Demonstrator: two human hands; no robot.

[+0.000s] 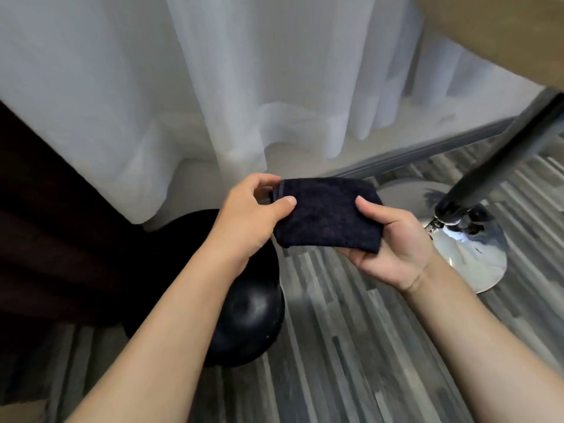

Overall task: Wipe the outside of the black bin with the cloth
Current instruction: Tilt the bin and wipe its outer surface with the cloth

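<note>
Head view: folded dark cloth (pixel 328 216) held in the air between both hands, long axis running left to right. Left hand (pixel 247 221) pinching the hemmed left edge, thumb on top, fingers curled behind. Right hand (pixel 393 248) cradling the right end from below, thumb pressed on the upper face. Black bin (pixel 248 319) straight below and slightly left of the cloth, standing on the floor, rounded and glossy, partly hidden under the left forearm; left hand nearer to it. Cloth not touching the bin yet. Exact bin shape hard to judge, possibly domed. Grey striped plank floor (pixel 351 346); sheer white curtain (pixel 244 87) behind; chrome stand base (pixel 470 254) to the right.
</note>
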